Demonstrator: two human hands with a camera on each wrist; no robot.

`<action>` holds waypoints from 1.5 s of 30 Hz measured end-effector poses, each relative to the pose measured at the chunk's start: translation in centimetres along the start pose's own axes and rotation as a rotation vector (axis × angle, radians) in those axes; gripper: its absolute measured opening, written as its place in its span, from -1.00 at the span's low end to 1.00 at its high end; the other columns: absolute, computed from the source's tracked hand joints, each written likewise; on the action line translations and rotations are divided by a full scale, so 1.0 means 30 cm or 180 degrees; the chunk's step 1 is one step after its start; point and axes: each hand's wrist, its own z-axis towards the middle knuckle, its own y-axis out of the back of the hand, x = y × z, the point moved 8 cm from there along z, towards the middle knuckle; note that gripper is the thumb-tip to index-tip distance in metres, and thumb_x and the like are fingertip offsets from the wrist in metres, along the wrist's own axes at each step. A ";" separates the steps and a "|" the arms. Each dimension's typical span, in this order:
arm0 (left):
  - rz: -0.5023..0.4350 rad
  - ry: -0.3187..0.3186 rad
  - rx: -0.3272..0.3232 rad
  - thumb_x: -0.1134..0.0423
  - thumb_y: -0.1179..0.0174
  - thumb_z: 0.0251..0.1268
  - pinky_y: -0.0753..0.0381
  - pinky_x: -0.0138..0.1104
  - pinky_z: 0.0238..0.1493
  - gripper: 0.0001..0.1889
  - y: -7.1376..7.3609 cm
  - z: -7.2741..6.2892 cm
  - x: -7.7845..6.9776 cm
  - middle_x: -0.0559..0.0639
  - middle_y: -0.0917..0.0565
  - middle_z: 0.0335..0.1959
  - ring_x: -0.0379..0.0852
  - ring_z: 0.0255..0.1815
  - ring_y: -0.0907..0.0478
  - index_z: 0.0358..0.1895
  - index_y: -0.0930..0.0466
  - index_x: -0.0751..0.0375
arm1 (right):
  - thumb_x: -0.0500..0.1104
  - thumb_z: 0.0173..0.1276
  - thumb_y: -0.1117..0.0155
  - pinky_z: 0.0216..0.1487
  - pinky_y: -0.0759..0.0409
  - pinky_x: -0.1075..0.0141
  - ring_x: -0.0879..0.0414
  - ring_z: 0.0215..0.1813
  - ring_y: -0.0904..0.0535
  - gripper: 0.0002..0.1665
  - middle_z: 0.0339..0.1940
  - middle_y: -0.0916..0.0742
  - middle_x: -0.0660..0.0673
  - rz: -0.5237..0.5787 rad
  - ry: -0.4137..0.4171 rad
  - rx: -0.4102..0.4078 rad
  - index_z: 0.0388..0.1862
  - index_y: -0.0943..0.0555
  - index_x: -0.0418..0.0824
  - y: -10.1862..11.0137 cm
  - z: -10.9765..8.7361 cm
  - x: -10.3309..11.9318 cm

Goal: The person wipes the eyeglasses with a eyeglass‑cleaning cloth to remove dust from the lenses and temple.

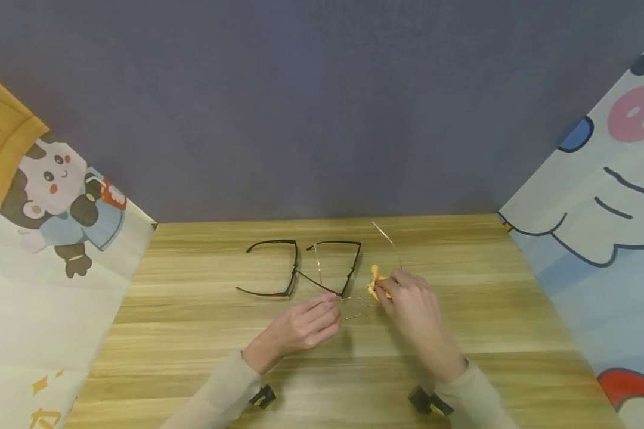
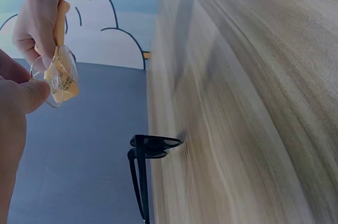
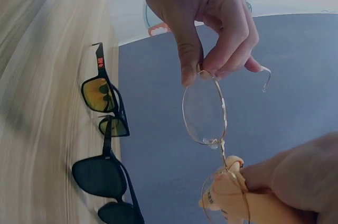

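Thin gold-rimmed eyeglasses (image 3: 224, 113) with clear lenses are held above the table between both hands. My left hand (image 1: 306, 325) pinches their frame at one outer end, thumb and fingers on the rim near the hinge. Bunched in my right hand (image 1: 415, 304) is a yellow cloth (image 3: 266, 211) with dark print. The cloth lies against the lens farther from my left hand, and right fingertips press it there. In the left wrist view, part of the yellow cloth (image 2: 59, 26) shows through the lens. Both temples are unfolded and point away from me.
Black-framed glasses with yellow-tinted lenses (image 3: 97, 94) stand on the wooden table (image 1: 193, 351), left of black sunglasses (image 3: 99, 176) with dark lenses. Both pairs have unfolded temples and sit just beyond my left hand. A grey wall (image 1: 322, 119) rises behind; printed panels flank the table.
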 end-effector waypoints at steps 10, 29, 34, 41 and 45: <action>0.0062 0.0018 -0.0029 0.55 -0.03 0.47 -0.67 -0.29 0.24 -0.66 0.000 -0.001 -0.004 -0.08 -0.78 -0.26 -0.23 -0.15 -0.72 -0.31 -0.69 0.06 | -0.29 0.04 -0.67 -0.60 -0.21 0.41 0.21 -0.66 -0.34 -0.82 -0.54 -0.67 -0.06 -0.0034 -0.0228 0.0180 -0.42 -0.78 -0.26 -0.010 -0.008 -0.014; -0.0013 0.0115 -0.0019 0.54 -0.03 0.48 -0.66 -0.27 0.25 -0.67 -0.003 -0.017 -0.006 -0.09 -0.77 -0.27 -0.22 -0.15 -0.72 -0.31 -0.71 0.07 | -0.23 0.10 -0.64 -0.65 -0.28 0.38 0.15 -0.69 -0.35 -0.84 -0.45 -0.79 -0.12 -0.0114 -0.0260 0.0265 -0.39 -0.78 -0.22 -0.028 -0.015 -0.015; 0.0003 0.0101 0.0011 0.52 -0.03 0.49 -0.66 -0.28 0.26 -0.67 -0.002 -0.016 -0.008 -0.08 -0.77 -0.26 -0.22 -0.14 -0.72 -0.30 -0.71 0.07 | -0.26 0.10 -0.63 -0.64 -0.29 0.38 0.16 -0.67 -0.34 -0.84 -0.47 -0.78 -0.11 0.0023 -0.0366 0.0282 -0.38 -0.77 -0.23 -0.033 -0.014 -0.008; 0.0003 0.0130 0.0011 0.52 -0.05 0.48 -0.64 -0.29 0.28 -0.70 0.005 -0.013 0.000 -0.08 -0.77 -0.26 -0.23 -0.14 -0.72 -0.31 -0.71 0.09 | -0.24 0.14 -0.62 -0.66 -0.31 0.39 0.16 -0.68 -0.40 -0.85 -0.43 -0.81 -0.13 0.0029 -0.0412 0.0428 -0.34 -0.79 -0.23 -0.044 -0.013 -0.024; 0.0010 0.0127 0.0007 0.52 -0.05 0.49 -0.65 -0.29 0.26 -0.69 0.007 -0.014 0.002 -0.07 -0.77 -0.26 -0.23 -0.16 -0.72 -0.31 -0.71 0.09 | -0.24 0.16 -0.61 -0.68 -0.33 0.37 0.14 -0.68 -0.44 -0.88 -0.40 -0.83 -0.12 -0.0013 -0.0475 0.0515 -0.34 -0.79 -0.20 -0.046 -0.020 -0.039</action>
